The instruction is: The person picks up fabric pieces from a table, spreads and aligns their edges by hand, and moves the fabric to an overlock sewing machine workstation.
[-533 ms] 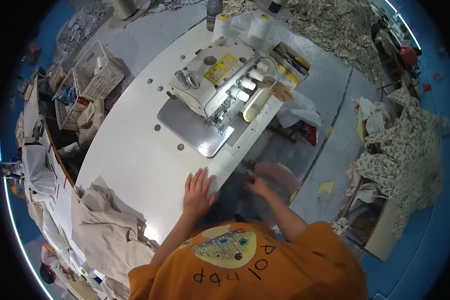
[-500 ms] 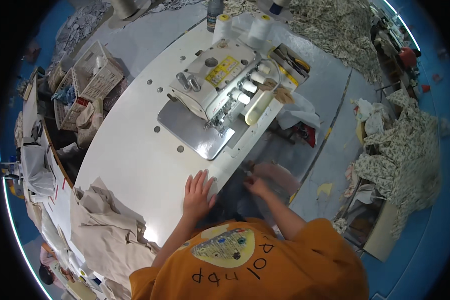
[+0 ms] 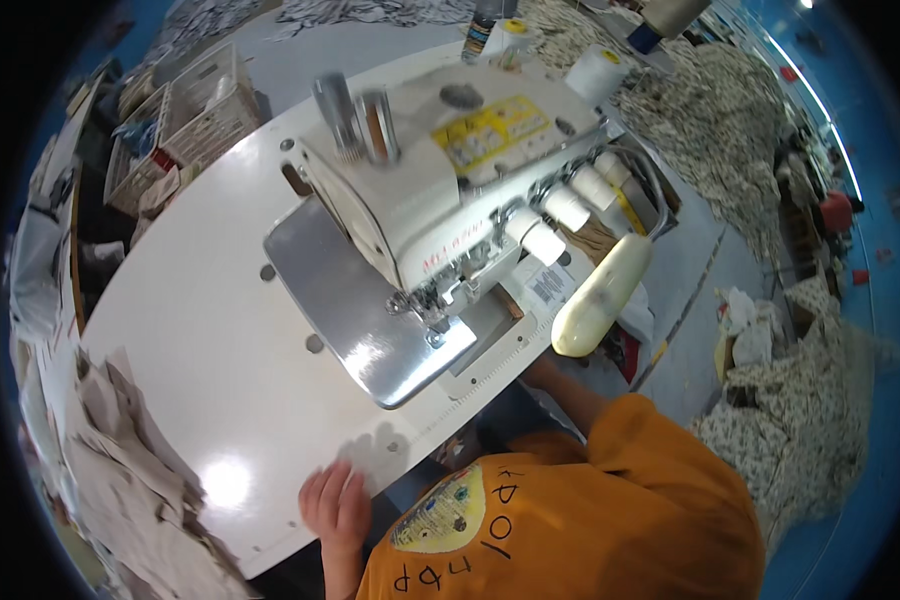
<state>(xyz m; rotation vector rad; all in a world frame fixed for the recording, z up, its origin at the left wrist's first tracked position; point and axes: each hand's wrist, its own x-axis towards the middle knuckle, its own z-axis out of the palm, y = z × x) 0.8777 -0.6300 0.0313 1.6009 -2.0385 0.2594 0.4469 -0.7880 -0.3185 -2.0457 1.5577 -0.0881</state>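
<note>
White table (image 3: 200,330): left hand (image 3: 337,505) flat at edge, sewing machine (image 3: 440,190) beyond.

We cannot see the right hand: the right forearm (image 3: 570,392) runs under the edge of the white table (image 3: 200,340) and the hand is hidden below it. Our left hand (image 3: 336,503) rests on the table's near edge, its wrist covered by the orange shirt (image 3: 590,510). The pile of pale fabric (image 3: 120,480) is cut off by the picture's dark rim at lower left. The needle area of the sewing machine (image 3: 440,190) is too small to make out.
</note>
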